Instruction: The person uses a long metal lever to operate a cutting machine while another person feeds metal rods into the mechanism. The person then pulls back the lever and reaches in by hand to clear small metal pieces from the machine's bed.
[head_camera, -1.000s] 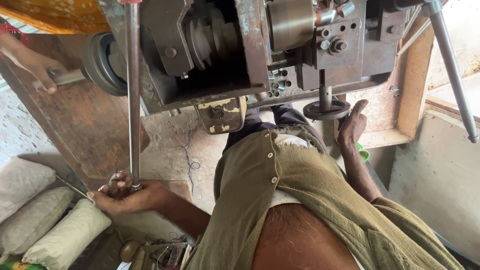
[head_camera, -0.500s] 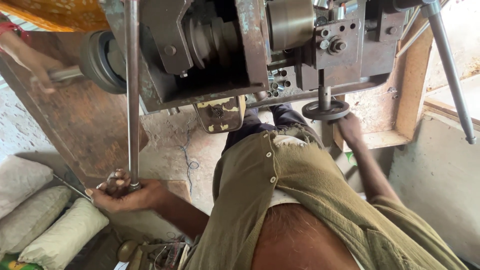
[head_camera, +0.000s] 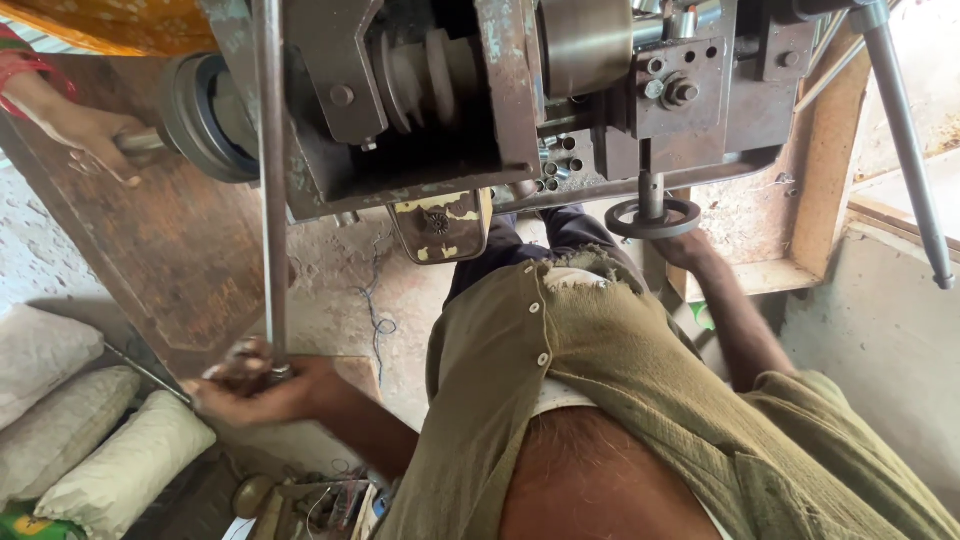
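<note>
Right hand risen onto round handwheel; left hand clenched around long grey lever.

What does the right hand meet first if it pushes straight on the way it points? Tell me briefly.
The right hand reaches up under the small round handwheel on the machine's vertical shaft. It looks to be already at the wheel's rim, so that comes first, though depth is hard to judge.

One head-worn view looks steeply down, close over the person's torso and the machine.
</note>
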